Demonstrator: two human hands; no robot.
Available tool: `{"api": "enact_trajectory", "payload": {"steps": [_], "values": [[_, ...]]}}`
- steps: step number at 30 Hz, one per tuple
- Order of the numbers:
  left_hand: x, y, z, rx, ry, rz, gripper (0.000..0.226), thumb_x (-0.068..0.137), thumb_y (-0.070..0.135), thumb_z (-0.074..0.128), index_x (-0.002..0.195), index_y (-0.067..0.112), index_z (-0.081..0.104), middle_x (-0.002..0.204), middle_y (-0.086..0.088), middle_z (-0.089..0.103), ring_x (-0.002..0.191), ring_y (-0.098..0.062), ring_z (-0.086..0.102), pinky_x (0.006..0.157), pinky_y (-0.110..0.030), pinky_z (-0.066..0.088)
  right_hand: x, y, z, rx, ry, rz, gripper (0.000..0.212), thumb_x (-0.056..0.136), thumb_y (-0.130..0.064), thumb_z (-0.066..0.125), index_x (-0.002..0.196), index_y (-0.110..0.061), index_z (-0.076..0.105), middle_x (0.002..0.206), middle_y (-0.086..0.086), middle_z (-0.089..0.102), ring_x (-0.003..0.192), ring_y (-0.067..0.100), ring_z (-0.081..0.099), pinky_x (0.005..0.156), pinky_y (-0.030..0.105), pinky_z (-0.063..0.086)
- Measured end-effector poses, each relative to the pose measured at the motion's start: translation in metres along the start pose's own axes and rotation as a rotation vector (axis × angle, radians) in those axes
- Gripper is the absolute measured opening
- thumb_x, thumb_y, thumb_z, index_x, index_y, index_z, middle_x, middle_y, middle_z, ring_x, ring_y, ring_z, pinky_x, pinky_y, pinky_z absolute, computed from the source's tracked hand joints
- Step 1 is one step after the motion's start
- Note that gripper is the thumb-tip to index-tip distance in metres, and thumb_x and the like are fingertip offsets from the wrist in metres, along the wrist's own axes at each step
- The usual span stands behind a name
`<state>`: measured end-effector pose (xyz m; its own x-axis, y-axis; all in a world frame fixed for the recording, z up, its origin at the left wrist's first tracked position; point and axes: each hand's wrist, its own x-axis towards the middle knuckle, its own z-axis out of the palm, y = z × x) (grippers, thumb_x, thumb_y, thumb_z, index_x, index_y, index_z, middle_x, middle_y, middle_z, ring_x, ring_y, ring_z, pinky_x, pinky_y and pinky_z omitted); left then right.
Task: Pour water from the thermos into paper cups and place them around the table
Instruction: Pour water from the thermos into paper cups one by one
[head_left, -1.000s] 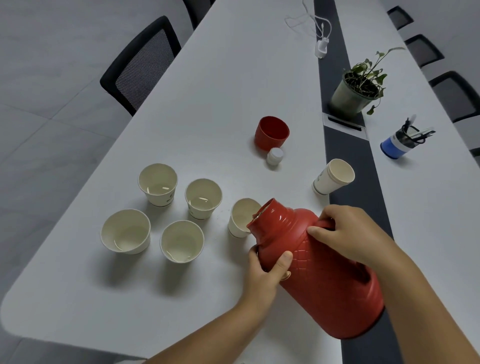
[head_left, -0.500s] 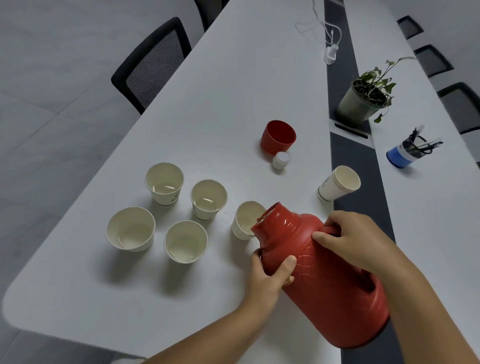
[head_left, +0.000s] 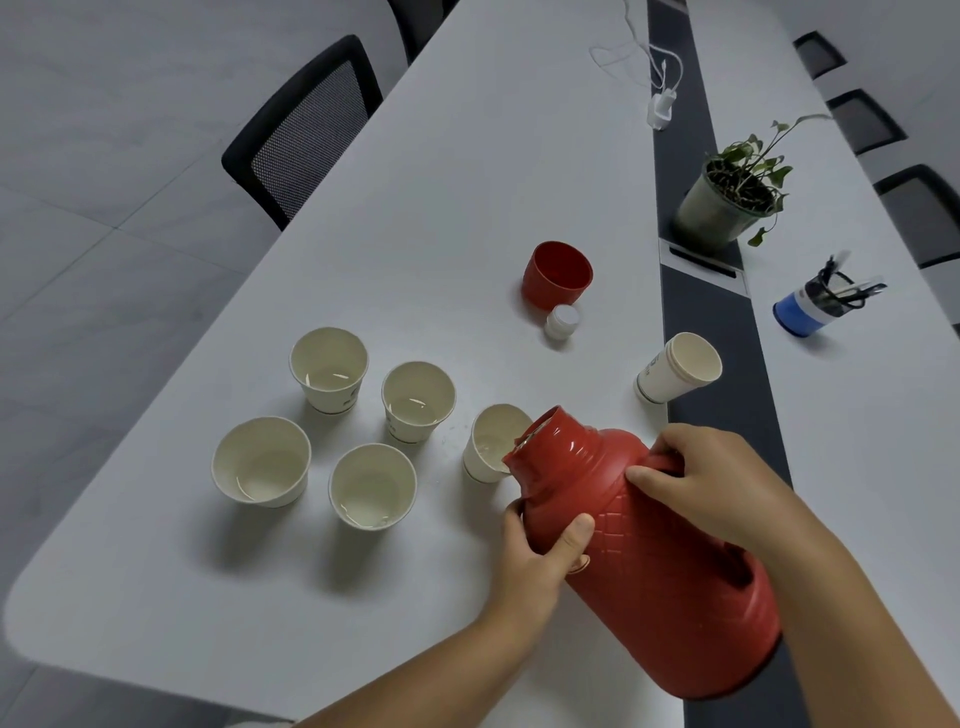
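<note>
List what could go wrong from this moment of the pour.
The thermos is tilted steeply, its mouth over only the near rim of the fifth cup, so water may splash onto the table. The light cup could tip if the mouth nudges it. The left hand grips just below the neck, where spill could reach it; the right hand holds the handle.

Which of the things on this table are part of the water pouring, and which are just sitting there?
In use: red thermos, held by the left hand and right hand; paper cups; stack of spare cups; red thermos lid; white stopper.

Lying about: potted plant; pen holder; charger and cable; chairs.
</note>
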<state>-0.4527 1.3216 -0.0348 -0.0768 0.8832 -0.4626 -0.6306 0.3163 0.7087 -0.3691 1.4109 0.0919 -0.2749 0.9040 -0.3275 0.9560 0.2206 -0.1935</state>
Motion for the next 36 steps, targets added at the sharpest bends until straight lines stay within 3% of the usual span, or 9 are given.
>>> {"api": "enact_trajectory", "payload": {"steps": [11, 15, 19, 23, 25, 27, 30, 33, 36], "values": [[-0.003, 0.004, 0.001, 0.05, 0.001, 0.032, 0.06, 0.06, 0.034, 0.065, 0.115, 0.024, 0.042, 0.108, -0.001, 0.06, 0.074, 0.005, 0.065, 0.06, -0.012, 0.05, -0.004, 0.004, 0.001, 0.044, 0.003, -0.018, 0.016, 0.082, -0.031, 0.058, 0.075, -0.018, 0.053, 0.072, -0.006, 0.054, 0.068, 0.008, 0.05, 0.057, 0.02, 0.037], [-0.006, 0.006, 0.0, 0.125, 0.001, 0.055, 0.072, 0.047, 0.043, 0.074, 0.11, 0.03, 0.041, 0.106, 0.003, 0.061, 0.082, -0.002, 0.067, 0.062, -0.016, 0.053, -0.011, 0.015, 0.001, 0.086, -0.033, -0.018, 0.015, 0.078, -0.023, 0.061, 0.07, -0.023, 0.048, 0.071, -0.005, 0.056, 0.067, 0.009, 0.052, 0.056, 0.02, 0.036], [-0.006, 0.006, -0.001, 0.259, 0.016, 0.059, 0.101, 0.035, 0.054, 0.075, 0.124, 0.035, 0.031, 0.114, 0.011, 0.056, 0.096, -0.008, 0.064, 0.083, -0.029, 0.055, -0.019, 0.027, 0.005, 0.174, -0.016, 0.016, 0.017, 0.07, -0.004, 0.058, 0.067, -0.02, 0.051, 0.061, 0.0, 0.057, 0.059, 0.012, 0.053, 0.051, 0.02, 0.038], [-0.005, 0.013, 0.004, 0.399, 0.027, 0.087, 0.108, 0.019, 0.065, 0.078, 0.113, 0.052, 0.026, 0.112, 0.03, 0.046, 0.096, 0.008, 0.055, 0.085, -0.012, 0.046, -0.023, 0.042, 0.013, 0.374, 0.09, 0.075, 0.033, 0.063, 0.006, 0.059, 0.061, -0.027, 0.055, 0.06, 0.006, 0.062, 0.054, 0.009, 0.054, 0.046, 0.017, 0.039], [-0.002, 0.02, 0.008, 0.502, 0.017, 0.119, 0.1, 0.028, 0.06, 0.074, 0.111, 0.058, 0.019, 0.109, 0.038, 0.039, 0.096, 0.018, 0.048, 0.081, -0.003, 0.04, -0.026, 0.051, 0.019, 0.472, 0.16, 0.09, 0.043, 0.062, 0.01, 0.059, 0.066, -0.032, 0.056, 0.063, 0.005, 0.064, 0.047, 0.017, 0.052, 0.041, 0.02, 0.038], [0.003, 0.029, 0.012, 0.59, -0.024, 0.177, 0.09, 0.034, 0.06, 0.069, 0.107, 0.062, 0.016, 0.106, 0.046, 0.037, 0.093, 0.031, 0.04, 0.075, 0.006, 0.035, -0.026, 0.057, 0.024, 0.559, 0.252, 0.105, 0.043, 0.061, 0.012, 0.059, 0.065, -0.03, 0.056, 0.058, 0.011, 0.062, 0.044, 0.024, 0.052, 0.044, 0.031, 0.043], [0.016, 0.04, 0.019, 0.669, -0.09, 0.26, 0.091, 0.039, 0.058, 0.07, 0.112, 0.063, 0.015, 0.109, 0.053, 0.038, 0.102, 0.035, 0.033, 0.078, 0.01, 0.029, -0.021, 0.062, 0.032, 0.53, 0.433, 0.06, 0.026, 0.054, -0.01, 0.059, 0.067, -0.032, 0.054, 0.052, 0.002, 0.061, 0.044, 0.021, 0.054, 0.044, 0.029, 0.042], [0.036, 0.052, 0.029, 0.723, -0.1, 0.298, 0.092, 0.039, 0.058, 0.07, 0.113, 0.063, 0.016, 0.116, 0.042, 0.04, 0.108, 0.026, 0.037, 0.084, 0.007, 0.03, -0.003, 0.068, 0.029, 0.507, 0.542, 0.044, 0.025, 0.048, -0.037, 0.043, 0.07, -0.031, 0.053, 0.056, -0.005, 0.06, 0.046, 0.015, 0.054, 0.044, 0.022, 0.039], [0.059, 0.071, 0.042, 0.803, -0.08, 0.348, 0.089, 0.037, 0.064, 0.064, 0.113, 0.063, 0.017, 0.117, 0.04, 0.039, 0.107, 0.02, 0.043, 0.088, -0.001, 0.035, 0.023, 0.068, 0.019, 0.573, 0.568, 0.043, 0.02, 0.051, -0.031, 0.045, 0.067, -0.035, 0.056, 0.062, -0.009, 0.061, 0.052, 0.016, 0.056, 0.044, 0.023, 0.041]]}}
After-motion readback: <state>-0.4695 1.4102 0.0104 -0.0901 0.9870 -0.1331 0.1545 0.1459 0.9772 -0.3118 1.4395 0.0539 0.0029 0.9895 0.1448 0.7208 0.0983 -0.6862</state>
